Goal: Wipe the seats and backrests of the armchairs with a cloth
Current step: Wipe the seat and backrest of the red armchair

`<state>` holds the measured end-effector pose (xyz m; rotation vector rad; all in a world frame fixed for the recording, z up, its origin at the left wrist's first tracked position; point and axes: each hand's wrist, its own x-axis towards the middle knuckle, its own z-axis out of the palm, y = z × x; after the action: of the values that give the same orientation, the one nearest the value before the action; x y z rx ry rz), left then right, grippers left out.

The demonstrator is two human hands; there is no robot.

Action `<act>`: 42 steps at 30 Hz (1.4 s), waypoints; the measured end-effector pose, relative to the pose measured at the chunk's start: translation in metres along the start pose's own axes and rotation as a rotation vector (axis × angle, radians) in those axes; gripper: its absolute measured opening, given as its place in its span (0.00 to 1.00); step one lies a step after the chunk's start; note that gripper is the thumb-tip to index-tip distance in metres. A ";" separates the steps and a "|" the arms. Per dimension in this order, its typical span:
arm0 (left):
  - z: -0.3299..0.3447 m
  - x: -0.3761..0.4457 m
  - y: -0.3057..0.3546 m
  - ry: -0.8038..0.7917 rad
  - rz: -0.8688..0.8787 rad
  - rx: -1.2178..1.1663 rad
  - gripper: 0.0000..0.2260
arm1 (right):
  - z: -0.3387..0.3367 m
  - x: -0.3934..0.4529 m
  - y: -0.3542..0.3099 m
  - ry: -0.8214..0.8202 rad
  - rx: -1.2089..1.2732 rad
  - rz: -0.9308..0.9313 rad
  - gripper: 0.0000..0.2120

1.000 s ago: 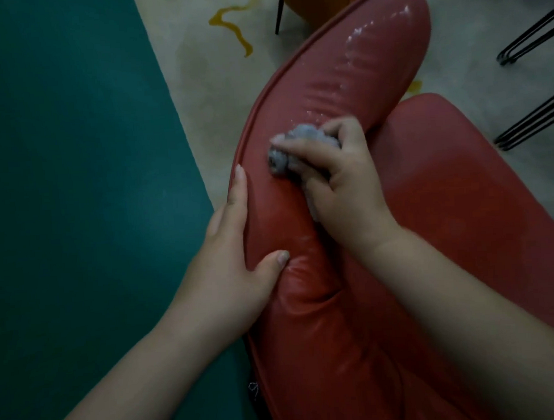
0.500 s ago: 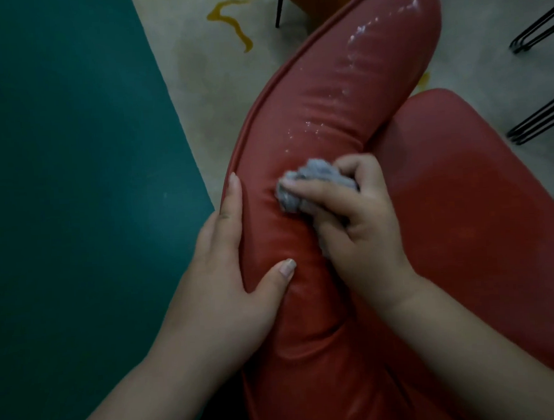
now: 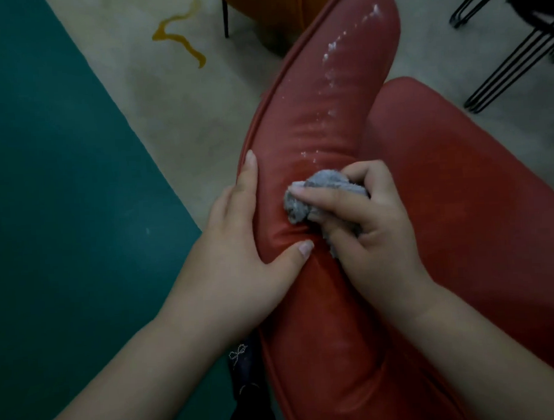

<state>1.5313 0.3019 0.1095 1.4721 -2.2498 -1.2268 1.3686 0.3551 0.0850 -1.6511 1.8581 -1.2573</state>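
1. Since the earlier frames, the right hand (image 3: 371, 227) with the cloth (image 3: 320, 196) has come down the backrest (image 3: 313, 137), toward the person, and it is now just beside the left thumb. The left hand (image 3: 240, 263) has kept its place on the backrest edge.
2. The right forearm comes in from the lower right corner. The right hand has its fingers curled around the grey crumpled cloth, with the index finger laid straight over the top of it, and it presses the cloth on the red backrest.
3. The left forearm comes in from the lower left. The left hand is spread: its fingers lie straight along the outer seam of the backrest and the thumb presses on the front face, so the padded edge sits between them.
4. The two hands are near each other but not touching.
5. Above the cloth, a line of white specks runs up the backrest to its far end.
6. The red seat (image 3: 461, 206) lies to the right of the backrest.
7. The floor (image 3: 200, 117) is pale, with a yellow wavy mark (image 3: 180, 38) and a teal area (image 3: 59, 189) on the left. Black metal chair legs (image 3: 511, 59) stand at the upper right.
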 end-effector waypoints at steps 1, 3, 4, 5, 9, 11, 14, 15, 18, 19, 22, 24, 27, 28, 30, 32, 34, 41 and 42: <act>-0.002 0.003 -0.001 -0.015 0.004 0.005 0.47 | 0.001 0.005 0.000 0.005 -0.021 0.000 0.14; -0.004 0.006 -0.001 -0.047 0.015 0.022 0.48 | 0.007 0.031 0.003 0.049 -0.077 0.002 0.14; -0.005 0.007 -0.002 -0.062 0.023 0.026 0.48 | 0.010 0.047 0.004 0.091 -0.092 0.023 0.14; -0.007 0.009 -0.003 -0.076 0.029 0.026 0.47 | 0.012 0.059 0.005 0.130 -0.083 0.065 0.13; -0.011 0.021 -0.004 -0.112 0.068 0.037 0.48 | 0.012 0.037 0.002 0.163 -0.009 0.165 0.13; -0.012 0.028 -0.003 -0.118 0.077 0.040 0.49 | 0.011 0.014 -0.005 0.129 0.017 0.148 0.14; -0.014 0.036 0.001 -0.108 0.062 0.046 0.49 | 0.010 0.028 -0.001 0.122 -0.045 0.108 0.13; -0.015 0.037 0.002 -0.104 0.061 0.054 0.50 | 0.012 0.044 0.002 0.138 -0.086 0.096 0.13; -0.015 0.042 0.002 -0.060 0.075 0.101 0.49 | 0.016 0.094 0.014 0.202 -0.106 0.126 0.12; -0.016 0.045 0.002 -0.040 0.076 0.111 0.49 | 0.016 0.102 0.018 0.208 -0.085 0.138 0.13; -0.018 0.062 0.004 -0.025 0.057 0.124 0.52 | 0.013 0.083 0.020 0.166 -0.060 0.108 0.14; -0.021 0.073 0.006 -0.028 0.050 0.134 0.54 | 0.012 0.061 0.013 0.117 -0.036 0.056 0.14; -0.022 0.081 0.008 -0.030 0.057 0.144 0.56 | 0.008 0.076 0.017 0.059 -0.079 -0.026 0.13; -0.022 0.082 0.009 -0.032 0.059 0.140 0.56 | 0.008 0.092 0.021 0.054 -0.114 -0.045 0.13; -0.023 0.085 0.009 -0.033 0.059 0.131 0.57 | 0.009 0.124 0.027 0.075 -0.156 -0.044 0.13; -0.025 0.085 0.010 -0.039 0.047 0.128 0.58 | 0.009 0.137 0.029 0.075 -0.147 -0.027 0.12; -0.025 0.086 0.009 -0.058 0.037 0.113 0.58 | 0.006 0.125 0.029 0.016 -0.120 -0.078 0.12; -0.030 0.094 0.009 -0.089 0.035 0.109 0.58 | 0.001 0.144 0.042 -0.013 -0.196 -0.160 0.12; -0.030 0.098 0.010 -0.088 0.045 0.111 0.58 | 0.000 0.153 0.047 0.057 -0.193 -0.112 0.12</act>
<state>1.4930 0.2066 0.1098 1.4218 -2.4308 -1.1938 1.3003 0.2101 0.0917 -1.8610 2.0005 -1.2122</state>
